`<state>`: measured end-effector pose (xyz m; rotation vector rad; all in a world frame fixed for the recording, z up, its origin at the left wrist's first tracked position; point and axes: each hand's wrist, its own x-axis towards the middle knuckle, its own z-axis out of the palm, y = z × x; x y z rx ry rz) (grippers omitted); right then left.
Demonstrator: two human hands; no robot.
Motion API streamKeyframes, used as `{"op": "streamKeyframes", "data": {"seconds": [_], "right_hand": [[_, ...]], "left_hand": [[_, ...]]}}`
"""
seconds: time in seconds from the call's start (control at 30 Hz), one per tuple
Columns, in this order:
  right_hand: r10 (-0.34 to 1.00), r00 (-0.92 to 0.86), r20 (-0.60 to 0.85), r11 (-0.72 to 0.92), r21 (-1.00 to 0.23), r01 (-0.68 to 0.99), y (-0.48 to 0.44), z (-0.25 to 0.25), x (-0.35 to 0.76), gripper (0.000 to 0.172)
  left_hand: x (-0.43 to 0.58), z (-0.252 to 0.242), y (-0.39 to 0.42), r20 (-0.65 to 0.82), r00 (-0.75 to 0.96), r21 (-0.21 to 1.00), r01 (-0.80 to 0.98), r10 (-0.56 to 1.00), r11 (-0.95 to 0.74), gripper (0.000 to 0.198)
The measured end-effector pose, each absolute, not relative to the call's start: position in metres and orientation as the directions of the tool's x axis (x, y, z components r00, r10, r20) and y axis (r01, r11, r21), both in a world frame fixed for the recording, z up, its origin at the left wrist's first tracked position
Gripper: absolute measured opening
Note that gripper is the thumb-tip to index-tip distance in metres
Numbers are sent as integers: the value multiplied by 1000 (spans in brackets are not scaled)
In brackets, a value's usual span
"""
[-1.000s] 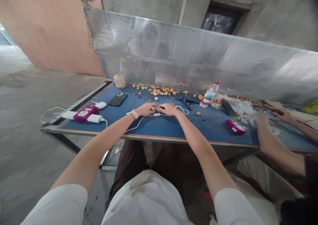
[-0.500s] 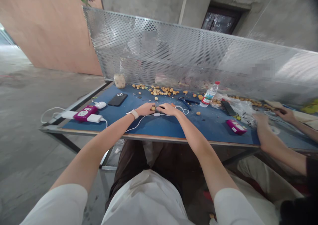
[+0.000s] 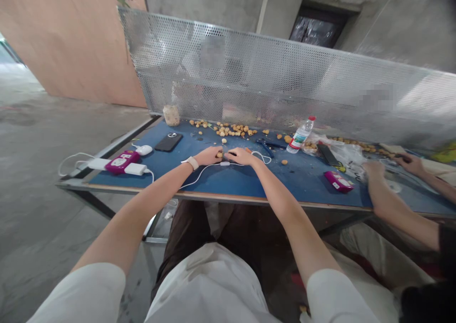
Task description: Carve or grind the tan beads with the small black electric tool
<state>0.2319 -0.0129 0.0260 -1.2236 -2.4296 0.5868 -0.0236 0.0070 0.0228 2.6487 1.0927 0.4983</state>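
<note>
Much as half a second ago: left hand (image 3: 210, 156) and right hand (image 3: 241, 156) side by side on the blue table (image 3: 249, 180), fingers curled, grip too small to tell, small tan round piece (image 3: 219, 155) at the left fingertips. White cable (image 3: 199, 173) beneath. Perforated metal screen (image 3: 285, 85) behind; concrete floor (image 3: 35, 194) around.

Matt blue table (image 3: 249, 183), perforated metal screen (image 3: 270, 80), clear plastic bottle (image 3: 300, 136).

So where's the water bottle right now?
Head view: the water bottle sits far back on the table, right of the right hand, between a blue tool and a black phone.
</note>
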Motion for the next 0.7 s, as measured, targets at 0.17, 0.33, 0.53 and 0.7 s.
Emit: {"op": "streamKeyframes", "data": {"seconds": [0.17, 0.33, 0.53, 0.7], "right_hand": [[810, -571, 136, 549, -518, 656, -13, 26, 233, 70], [814, -568, 125, 544, -509, 667, -12, 26, 233, 69], [824, -558, 102, 528, -497, 688, -12, 26, 233, 70], [833, -544, 102, 513, -514, 688, -13, 26, 231, 70]], "left_hand": [[-24, 23, 7, 227, 663, 339, 633, 713, -696, 7], [-24, 23, 7, 234, 666, 330, 631, 708, -702, 5], [-24, 28, 4, 203, 626, 238, 714, 753, -658, 9], [-19, 29, -5, 153, 546, 149, 811, 824, -565, 19]]}}
